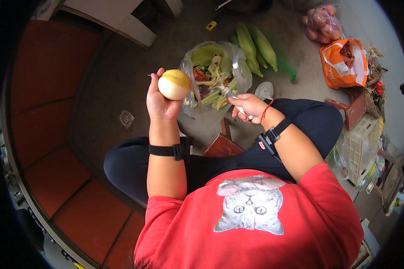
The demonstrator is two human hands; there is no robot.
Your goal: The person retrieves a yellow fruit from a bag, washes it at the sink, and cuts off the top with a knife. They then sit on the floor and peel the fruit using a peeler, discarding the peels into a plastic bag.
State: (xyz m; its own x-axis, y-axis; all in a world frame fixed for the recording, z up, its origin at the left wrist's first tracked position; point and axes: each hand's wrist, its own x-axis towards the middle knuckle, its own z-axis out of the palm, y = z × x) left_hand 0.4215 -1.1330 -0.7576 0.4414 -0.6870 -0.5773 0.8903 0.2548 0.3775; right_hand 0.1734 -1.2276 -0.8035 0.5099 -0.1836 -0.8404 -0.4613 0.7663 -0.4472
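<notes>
A round, partly peeled fruit (174, 84), yellow on top and pale below, rests in my left hand (164, 101) with the palm turned up. My right hand (247, 107) grips the white handle of a peeler (227, 91), whose head is over the clear plastic bag (241, 64). Inside the open bag lie peelings (213, 72), green husks and other vegetable scraps. The bag stands on the floor between and beyond my hands. Part of the peeler's head blends into the scraps behind it.
Green ears of corn in husks (264, 47) lie behind the bag, near a green net (292, 72). An orange bag (330, 70) and a bag of round reddish produce (321, 25) stand at the right. A small red wooden stool (224, 146) is between my legs. A yellow object (211, 25) lies farther back.
</notes>
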